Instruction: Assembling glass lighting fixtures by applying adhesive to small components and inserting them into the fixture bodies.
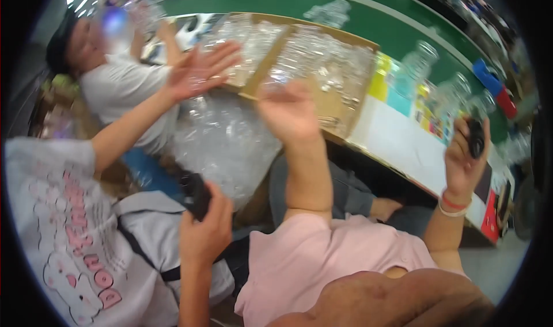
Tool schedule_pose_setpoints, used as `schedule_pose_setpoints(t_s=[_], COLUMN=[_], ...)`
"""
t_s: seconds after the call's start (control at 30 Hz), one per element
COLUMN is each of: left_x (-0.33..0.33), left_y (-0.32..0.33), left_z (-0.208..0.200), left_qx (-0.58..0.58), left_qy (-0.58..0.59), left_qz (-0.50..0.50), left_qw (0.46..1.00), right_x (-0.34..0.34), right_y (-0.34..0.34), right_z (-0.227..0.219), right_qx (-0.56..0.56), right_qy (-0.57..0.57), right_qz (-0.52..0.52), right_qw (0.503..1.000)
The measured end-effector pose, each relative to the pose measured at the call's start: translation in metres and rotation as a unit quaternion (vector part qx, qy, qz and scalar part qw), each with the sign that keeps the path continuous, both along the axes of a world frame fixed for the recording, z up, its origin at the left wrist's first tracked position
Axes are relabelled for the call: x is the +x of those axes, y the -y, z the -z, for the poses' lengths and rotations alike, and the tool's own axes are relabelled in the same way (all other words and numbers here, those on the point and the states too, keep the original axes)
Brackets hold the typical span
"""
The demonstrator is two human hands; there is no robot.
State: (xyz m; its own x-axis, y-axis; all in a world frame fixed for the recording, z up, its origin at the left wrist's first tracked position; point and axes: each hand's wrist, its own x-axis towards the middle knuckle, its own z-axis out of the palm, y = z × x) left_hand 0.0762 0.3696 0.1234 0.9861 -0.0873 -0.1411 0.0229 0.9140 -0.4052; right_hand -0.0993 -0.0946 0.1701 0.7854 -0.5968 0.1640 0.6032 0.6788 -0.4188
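Observation:
My left hand is raised over the near side of a cardboard tray filled with clear plastic pieces. Motion smears its fingers, so whether they hold anything cannot be made out. On the right, my right hand is lifted above the white tabletop, its fingers closed around a small black rounded object. Clear plastic bottle-shaped containers stand beyond that hand. At my left, a co-worker in a printed light shirt holds a black handheld device; this person's other hand is spread open.
A large clear plastic bag bulges below the tray. Farther left sits another person in a white shirt. The green surface behind the trays carries another clear container. A blue and red object lies at the far right.

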Motion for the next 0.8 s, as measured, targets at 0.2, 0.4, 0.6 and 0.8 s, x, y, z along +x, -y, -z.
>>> schedule_pose_setpoints(t_s=[0.2, 0.4, 0.6, 0.8], left_x=[-0.003, 0.009, -0.021, -0.028], left_y=[0.081, 0.077, 0.246, 0.251], left_z=[-0.046, -0.029, -0.020, -0.012], left_qx=[-0.452, -0.461, -0.502, -0.502], left_qy=[-0.407, -0.386, -0.727, -0.787], left_qz=[0.308, 0.319, 0.460, 0.228], left_qw=[0.732, 0.733, 0.092, -0.277], right_x=[0.018, 0.014, 0.023, 0.028], right_y=[0.004, -0.008, 0.006, 0.026], right_z=[0.008, 0.007, 0.014, 0.029], right_qx=[0.049, 0.017, 0.077, 0.094], right_qy=[0.007, 0.032, 0.041, 0.161], right_qz=[-0.038, -0.058, -0.080, -0.119], right_qw=[0.998, 0.998, 0.993, 0.975])
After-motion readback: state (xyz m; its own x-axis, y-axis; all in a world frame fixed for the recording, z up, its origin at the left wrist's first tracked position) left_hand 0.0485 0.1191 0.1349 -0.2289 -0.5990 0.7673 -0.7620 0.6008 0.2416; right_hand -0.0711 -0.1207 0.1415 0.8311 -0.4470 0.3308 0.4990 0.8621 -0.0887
